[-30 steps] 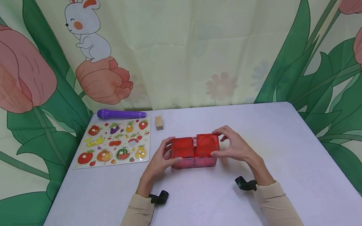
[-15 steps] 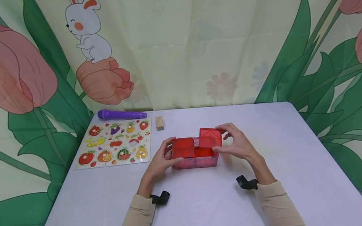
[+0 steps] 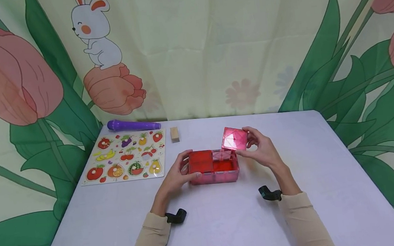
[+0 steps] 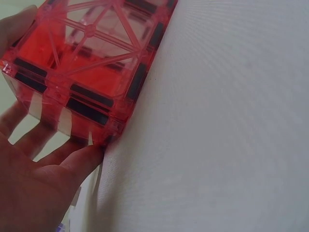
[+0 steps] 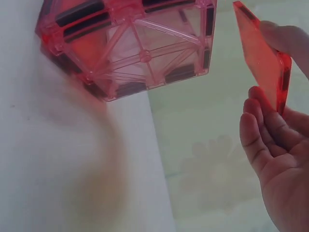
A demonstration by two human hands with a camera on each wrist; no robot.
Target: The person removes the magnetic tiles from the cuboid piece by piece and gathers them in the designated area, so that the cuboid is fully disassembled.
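A see-through red box built of magnetic tiles (image 3: 214,177) stands on the table, its right half uncovered on top and its left half covered. My left hand (image 3: 175,176) grips the box's left end, thumb at the front and fingers behind; the left wrist view shows the fingers through the clear wall (image 4: 43,108). Between thumb and fingers, my right hand (image 3: 261,148) pinches a red square magnetic tile (image 3: 234,138). That tile is tilted above the box's back right corner. In the right wrist view the tile (image 5: 265,63) appears apart from the box (image 5: 145,55).
A fruit puzzle board (image 3: 123,157) lies at the table's left, with a purple toy microphone (image 3: 133,125) behind it. Beside the board stands a small wooden block (image 3: 174,134). A printed curtain (image 3: 191,60) hangs behind the white table (image 3: 221,223).
My right hand has lifted the square tile off the box's right half and carried it up and back, uncovering the opening. My left hand still holds the box's left end.
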